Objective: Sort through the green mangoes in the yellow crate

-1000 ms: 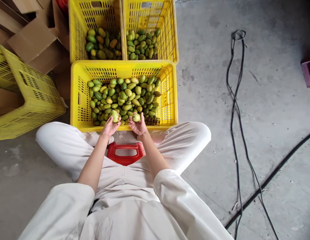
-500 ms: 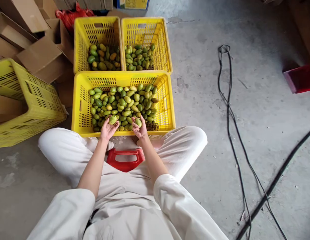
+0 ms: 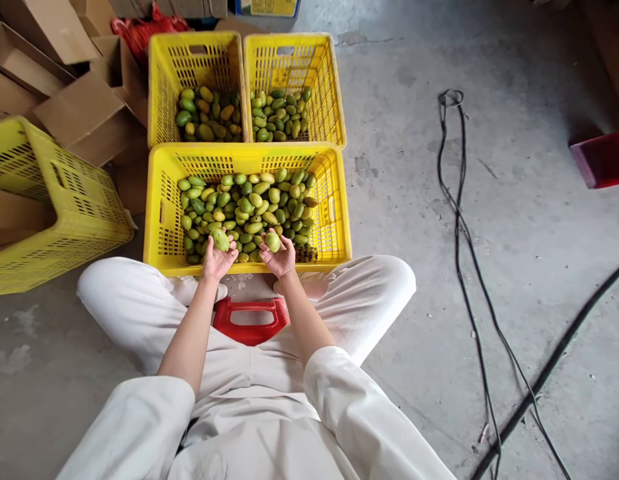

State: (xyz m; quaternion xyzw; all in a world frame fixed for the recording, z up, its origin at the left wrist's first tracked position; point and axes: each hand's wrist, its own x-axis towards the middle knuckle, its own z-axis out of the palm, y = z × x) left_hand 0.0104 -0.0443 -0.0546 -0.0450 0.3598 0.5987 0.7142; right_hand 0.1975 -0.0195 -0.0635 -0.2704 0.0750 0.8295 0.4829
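Though apart, two green fruits (image 3: 220, 239), one in each hand (image 3: 281, 257)

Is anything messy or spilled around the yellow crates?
The fruit doesn't look spilled. But the boxes at the upper left lie in a jumbled heap, and the thin black cord is twisted across itself on the floor, so both look untidy.

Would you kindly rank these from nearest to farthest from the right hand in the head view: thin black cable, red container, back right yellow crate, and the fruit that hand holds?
Distances from the right hand:
1. Held fruit: at its fingers.
2. Back right yellow crate: ahead.
3. Thin black cable: on the floor, right.
4. Red container: far right edge.
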